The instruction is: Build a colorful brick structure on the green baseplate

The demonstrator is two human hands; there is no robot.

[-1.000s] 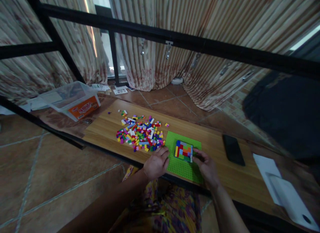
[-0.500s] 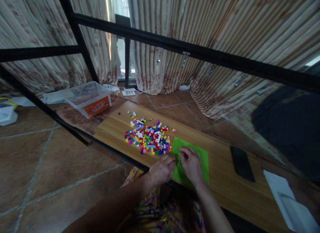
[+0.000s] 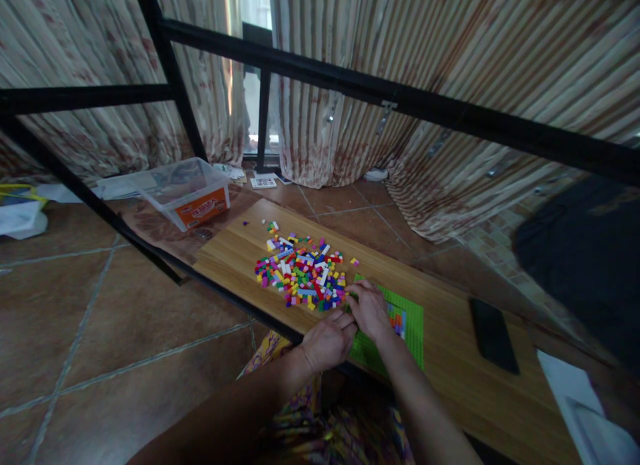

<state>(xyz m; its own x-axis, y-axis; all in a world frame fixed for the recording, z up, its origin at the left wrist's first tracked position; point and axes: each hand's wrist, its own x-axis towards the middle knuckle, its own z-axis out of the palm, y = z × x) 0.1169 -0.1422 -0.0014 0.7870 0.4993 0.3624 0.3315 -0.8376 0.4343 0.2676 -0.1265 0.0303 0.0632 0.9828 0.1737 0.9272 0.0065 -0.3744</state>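
A green studded baseplate [image 3: 414, 335] lies on the wooden tabletop. Orange, blue and purple toy bricks [image 3: 399, 320] are set on it, partly covered by my right wrist. My left hand [image 3: 330, 338] rests at the plate's left edge with its fingers curled together; anything in them is hidden. Over the plate's left part, my right hand [image 3: 371, 312] is closed with bent fingers, its tips close to the left fingertips. Whatever it pinches is too small to make out. Just beyond the hands spreads a pile of loose, many-coloured bricks [image 3: 305, 275].
A black phone [image 3: 494, 335] lies to the right on the table [image 3: 450, 365], with white paper [image 3: 570, 378] beyond it. At the far left stands a clear plastic box [image 3: 185, 192] with an orange label. A black metal frame [image 3: 310, 68] crosses in front of the curtains.
My right hand has moved left toward my left hand, uncovering coloured bricks on the green baseplate. The left hand stays at the plate's left edge. The whole view has shifted slightly.
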